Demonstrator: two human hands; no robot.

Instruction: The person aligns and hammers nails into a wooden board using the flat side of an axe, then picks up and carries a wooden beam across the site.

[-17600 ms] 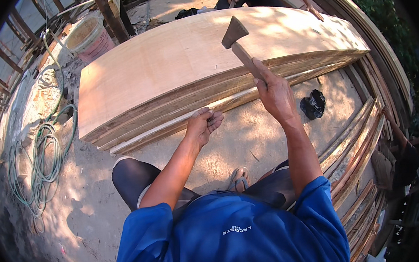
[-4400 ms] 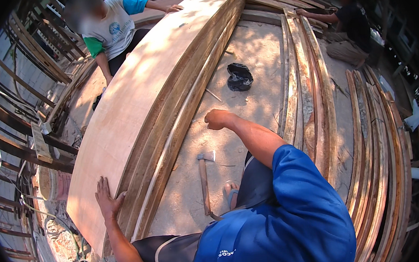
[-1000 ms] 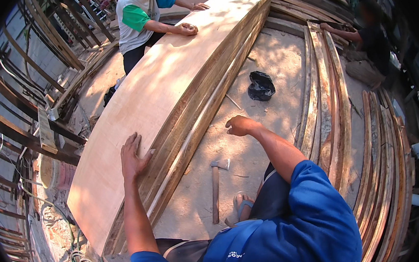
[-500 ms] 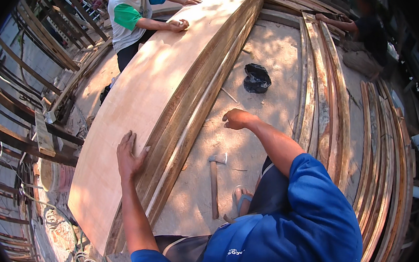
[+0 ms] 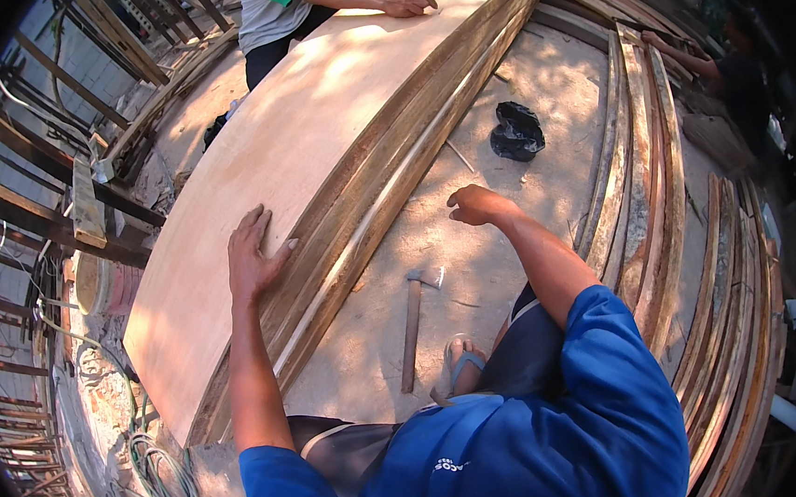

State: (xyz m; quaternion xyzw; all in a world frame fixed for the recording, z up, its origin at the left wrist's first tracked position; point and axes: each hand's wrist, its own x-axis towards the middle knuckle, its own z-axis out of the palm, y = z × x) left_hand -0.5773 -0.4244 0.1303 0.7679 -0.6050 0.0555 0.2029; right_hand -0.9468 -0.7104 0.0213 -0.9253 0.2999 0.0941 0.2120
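A long pale plywood sheet (image 5: 227,215) lies on top of a stack of thick timber (image 5: 357,205), running from the lower left to the far top. My left hand (image 5: 254,255) rests on the sheet near its right edge, fingers spread and thumb out toward the edge. Nothing is held in it. In the air over the sandy ground, right of the stack, hangs my right hand (image 5: 481,205), its fingers loosely bent with a gap at the tips. I see nothing between them. Below it a wooden-handled hammer or hatchet (image 5: 411,327) lies beside my sandalled foot (image 5: 463,360).
Another person's hand (image 5: 410,3) touches the far part of the sheet. A second person (image 5: 739,72) is by long boards (image 5: 650,182) on the right. A black plastic bag (image 5: 517,132) and a thin stick (image 5: 461,158) lie on the ground. Coiled hose (image 5: 169,486) lies lower left.
My view has shifted slightly, moving the scene to the right. The other person's near hand has moved farther along the sheet. Both my hands keep nearly the same pose.
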